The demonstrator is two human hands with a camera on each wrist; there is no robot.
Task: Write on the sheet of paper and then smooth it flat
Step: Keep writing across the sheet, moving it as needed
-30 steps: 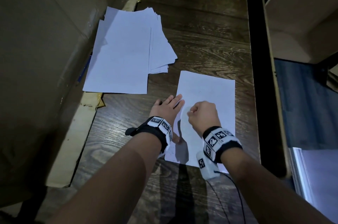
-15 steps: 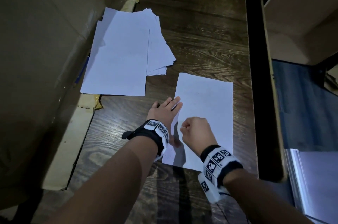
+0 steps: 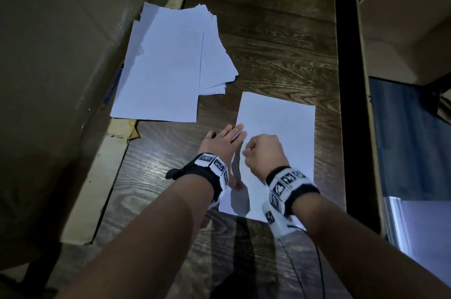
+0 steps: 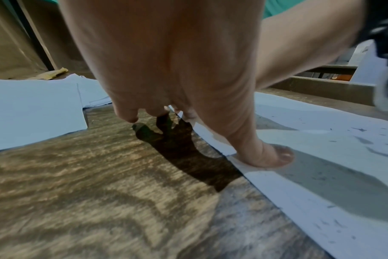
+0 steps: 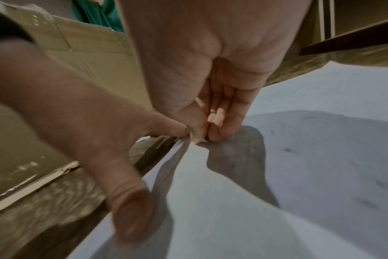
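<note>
A white sheet of paper (image 3: 280,123) lies on the dark wooden table (image 3: 280,42), with faint dark marks on it in the left wrist view (image 4: 321,149). My left hand (image 3: 225,143) lies flat with straight fingers at the sheet's left edge. Its thumb (image 4: 275,157) presses on the paper. My right hand (image 3: 263,150) is curled into a fist over the sheet's left part. Its thumb and fingertips (image 5: 210,129) touch the paper (image 5: 321,105) beside my left hand (image 5: 89,122). I see no pen in either hand.
A loose stack of white sheets (image 3: 166,67) lies at the far left against a big cardboard box (image 3: 61,54). A thin blue object (image 3: 112,86) shows between stack and box. The table's dark right edge (image 3: 341,103) runs close to the sheet.
My right fist slid toward me along the sheet's left side, then back away to about where it was. My left hand has stayed pressed at the edge.
</note>
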